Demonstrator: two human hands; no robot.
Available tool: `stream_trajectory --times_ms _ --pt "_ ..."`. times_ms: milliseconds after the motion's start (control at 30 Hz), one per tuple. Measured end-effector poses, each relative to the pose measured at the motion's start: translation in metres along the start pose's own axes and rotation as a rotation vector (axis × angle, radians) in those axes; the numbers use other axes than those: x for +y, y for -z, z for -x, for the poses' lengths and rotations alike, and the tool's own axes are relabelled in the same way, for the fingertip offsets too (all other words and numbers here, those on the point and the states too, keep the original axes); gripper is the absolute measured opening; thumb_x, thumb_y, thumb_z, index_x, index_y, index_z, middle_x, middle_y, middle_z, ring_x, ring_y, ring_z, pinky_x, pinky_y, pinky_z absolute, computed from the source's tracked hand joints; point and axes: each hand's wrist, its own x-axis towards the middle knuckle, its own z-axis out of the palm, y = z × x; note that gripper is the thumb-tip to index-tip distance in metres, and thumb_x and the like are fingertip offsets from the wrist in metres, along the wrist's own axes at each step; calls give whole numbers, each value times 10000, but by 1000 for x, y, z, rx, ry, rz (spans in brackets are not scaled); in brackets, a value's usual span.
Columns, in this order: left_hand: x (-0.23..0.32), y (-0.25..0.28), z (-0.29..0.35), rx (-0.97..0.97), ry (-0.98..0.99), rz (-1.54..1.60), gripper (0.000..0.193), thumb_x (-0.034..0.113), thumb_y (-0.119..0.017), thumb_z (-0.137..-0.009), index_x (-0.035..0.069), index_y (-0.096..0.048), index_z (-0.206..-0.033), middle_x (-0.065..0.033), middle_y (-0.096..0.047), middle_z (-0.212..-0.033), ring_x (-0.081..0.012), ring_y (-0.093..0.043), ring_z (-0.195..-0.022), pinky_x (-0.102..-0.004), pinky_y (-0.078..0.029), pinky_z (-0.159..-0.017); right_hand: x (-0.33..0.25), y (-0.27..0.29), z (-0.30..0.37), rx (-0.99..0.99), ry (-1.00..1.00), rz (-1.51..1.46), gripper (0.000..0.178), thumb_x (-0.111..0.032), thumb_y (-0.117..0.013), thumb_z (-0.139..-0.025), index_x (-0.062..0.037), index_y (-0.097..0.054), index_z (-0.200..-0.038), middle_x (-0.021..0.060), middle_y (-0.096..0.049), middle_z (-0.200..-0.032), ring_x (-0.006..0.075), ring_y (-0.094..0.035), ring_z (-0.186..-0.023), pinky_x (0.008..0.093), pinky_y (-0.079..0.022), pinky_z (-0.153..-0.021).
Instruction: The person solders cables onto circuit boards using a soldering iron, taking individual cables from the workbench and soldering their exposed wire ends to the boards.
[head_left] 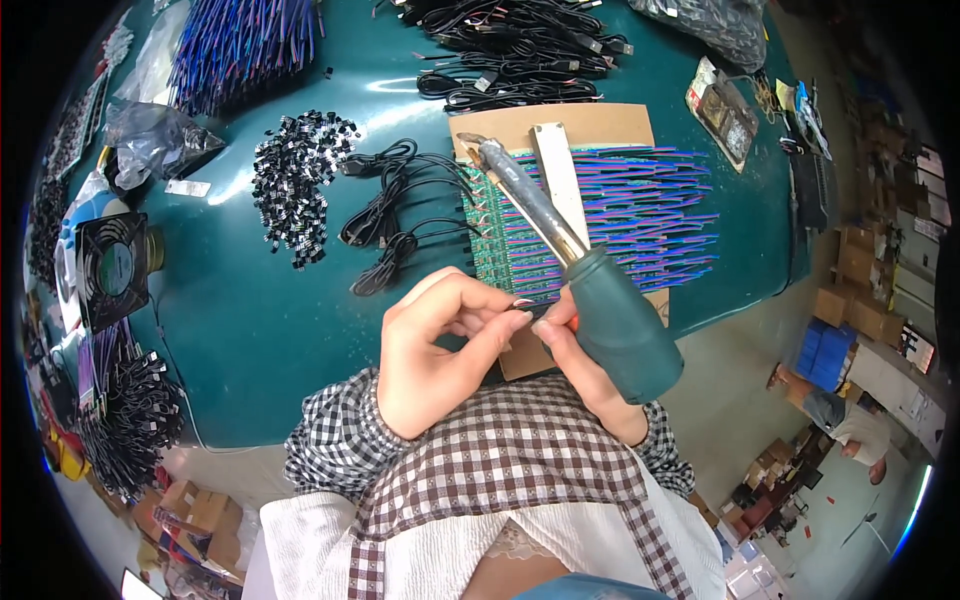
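Teal-handled soldering iron (590, 290) rests in my right hand (590, 375), tip over the green circuit strip (500, 240); my left hand (440, 350), just left of the iron, pinches something too small to tell.

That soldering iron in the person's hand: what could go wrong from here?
The soldering iron sits in the right hand while the left hand pinches something tiny beside it; a slip might burn fingers. Its tip hovers over the purple wires and near black cables, which could scorch.
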Motion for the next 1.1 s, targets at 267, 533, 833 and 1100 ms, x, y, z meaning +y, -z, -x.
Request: stream_trajectory --times_ms 267,533,833,1100 --pt "3 1 -1 -89 129 0 53 -3 -738 -859 -19 -718 -906 -43 -632 -817 -44 -601 -631 -203 -476 -557 5 -4 -3 158 -6 -473 206 12 -726 -859 -8 -650 -1049 62 -692 -975 134 -664 -883 287 -534 -764" --pt "-4 2 1 -184 46 -24 69 -5 -741 -858 -24 -708 -915 -50 -640 -845 -54 -609 -617 -201 -481 -554 5 4 -4 17 -27 -206 221 38 -730 -837 0 -661 -1044 63 -682 -924 143 -653 -863 279 -519 -770" --pt "0 0 10 -92 2 35 82 -30 -694 -887 -24 -695 -969 -62 -646 -861 -98 -684 -705 -210 -535 -596 5 -1 0 10 -116 -391 232 45 -692 -879 -3 -630 -1097 33 -654 -951 100 -627 -867 252 -515 -745" --pt "16 8 7 -113 -53 -278 82 -20 -701 -864 -4 -664 -936 -31 -599 -835 -53 -565 -650 -191 -474 -584 6 -10 -2 31 -39 -239 264 46 -738 -831 -4 -636 -1069 49 -665 -902 133 -652 -794 271 -523 -707"
